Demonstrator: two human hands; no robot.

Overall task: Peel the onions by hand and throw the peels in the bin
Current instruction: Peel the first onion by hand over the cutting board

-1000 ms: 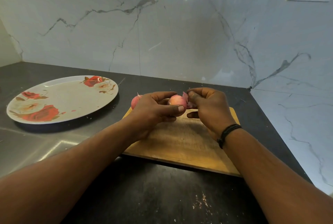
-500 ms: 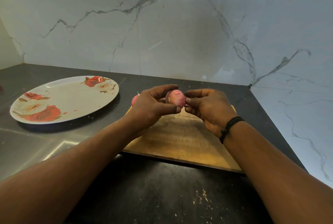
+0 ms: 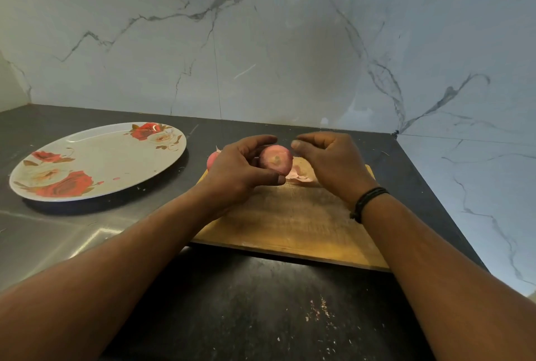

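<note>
1. Left hand [image 3: 240,170]: onion [image 3: 275,160] is gripped between thumb and curled fingers and held up over the far end of the board [image 3: 293,221].
2. Right hand [image 3: 330,162]: held just beside the onion, fingers curled loosely; nothing is seen pinched in it. Whether a fingertip is touching the onion cannot be told.
3. Onion surface facing the camera is seen as pale pink and smooth, with a lighter patch in the middle; it is judged mostly peeled, though the hidden side cannot be checked.
4. Peels [image 3: 300,173] are left lying on the board, under and just behind the held onion.
5. Second onion [image 3: 213,159] is seen on the far left corner of the board, mostly hidden behind the left hand; its state cannot be told.
6. Plate [image 3: 95,134] is set on the counter [image 3: 261,317] well left of the board, with a small pink scrap on it.
7. No bin is in view.
8. Progress, as judged: first onion nearly done; second onion possibly pending; peels not yet binned. Roughly midway at best.
</note>
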